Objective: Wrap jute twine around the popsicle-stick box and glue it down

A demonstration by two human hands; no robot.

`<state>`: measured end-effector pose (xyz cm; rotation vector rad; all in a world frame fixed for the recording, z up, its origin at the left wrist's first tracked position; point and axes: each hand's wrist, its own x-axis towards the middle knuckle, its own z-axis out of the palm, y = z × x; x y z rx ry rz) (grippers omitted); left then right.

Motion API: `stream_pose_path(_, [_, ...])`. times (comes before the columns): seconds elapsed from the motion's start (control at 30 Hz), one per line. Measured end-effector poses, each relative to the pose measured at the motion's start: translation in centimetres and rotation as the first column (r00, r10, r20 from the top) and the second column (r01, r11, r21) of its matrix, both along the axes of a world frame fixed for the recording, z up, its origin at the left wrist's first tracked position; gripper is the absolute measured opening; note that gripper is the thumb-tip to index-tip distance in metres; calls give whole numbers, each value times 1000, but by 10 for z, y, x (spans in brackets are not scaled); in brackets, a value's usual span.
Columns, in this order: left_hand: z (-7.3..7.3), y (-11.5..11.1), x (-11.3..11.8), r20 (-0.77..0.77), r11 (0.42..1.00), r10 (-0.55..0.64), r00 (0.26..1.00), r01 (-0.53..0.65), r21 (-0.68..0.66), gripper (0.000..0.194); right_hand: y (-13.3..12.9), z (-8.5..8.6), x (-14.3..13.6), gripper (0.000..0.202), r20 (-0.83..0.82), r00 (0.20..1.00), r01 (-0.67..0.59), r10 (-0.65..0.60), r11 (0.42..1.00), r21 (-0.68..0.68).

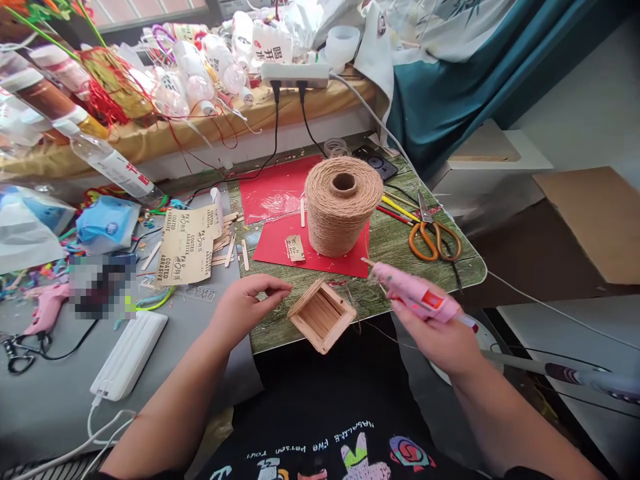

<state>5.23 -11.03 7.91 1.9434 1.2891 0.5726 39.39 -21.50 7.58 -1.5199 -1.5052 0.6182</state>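
Observation:
My right hand (440,337) is wrapped round a pink hot glue gun (415,290), its nozzle aimed up and left over the table's near edge. A small open box made of wooden craft sticks (341,328) sits tilted at that edge, between my hands. Just left of the box is my left hand (250,300), thumb and fingers pinched together; what they hold, if anything, is too small to make out. Loose twine (357,320) trails by the box's right side. Behind the box stands a large spool of jute twine (335,227) on red card (275,247).
Orange-handled scissors (434,240) and pencils (400,208) lie right of the spool. On the left are sandpaper (187,247), craft sticks (230,250), a white power bank (129,357) and another pink glue gun (47,307). Bottles and a power strip (295,75) line the sill; cables cross the table.

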Motion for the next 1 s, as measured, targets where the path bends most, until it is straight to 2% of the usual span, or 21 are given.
stream_pose_path(0.07, [4, 1, 6, 22, 999, -47, 999, 47, 10, 12, -1, 13, -13, 36, -42, 985, -168, 165, 982, -84])
stream_pose_path(0.13, [5, 4, 11, 46, 998, -50, 998, 51, -25, 9, 1, 20, -19, 32, -57, 968, -251, 246, 958, -137])
stream_pose_path(0.23, [4, 6, 11, 62, 1000, 4, 998, -2, -30, 13, 7, 21, -17, 25, -24, 972, -235, 235, 958, -164])
stream_pose_path(0.3, [5, 7, 10, 54, 1000, 18, 998, -19, 19, 19, 10, 20, -14, 30, -26, 974, -227, 226, 957, -179])
stream_pose_path(0.37, [7, 6, 11, 32, 999, -7, 999, 6, 35, 26, 11, 23, -13, 35, -36, 959, -284, 283, 936, -209])
stream_pose_path(0.47, [11, 3, 18, -19, 995, -95, 995, 95, -9, 20, 13, 32, -19, 33, -27, 922, -380, 386, 890, -252])
stream_pose_path(0.63, [13, -1, 40, -112, 975, -216, 970, 221, 30, 20, 14, 36, -29, 13, 8, 935, -332, 354, 885, -327])
stream_pose_path(0.7, [12, -1, 45, -152, 975, -206, 967, 217, 57, 19, 13, 33, -29, 8, 10, 936, -327, 352, 877, -352])
stream_pose_path(0.83, [9, -1, 50, -188, 977, -174, 967, 193, 88, 10, 13, 29, -29, 15, 12, 935, -327, 354, 873, -361])
stream_pose_path(1.0, [5, -1, 52, -225, 970, -142, 964, 180, 162, 9, 17, 29, -32, 15, 12, 929, -340, 371, 864, -373])
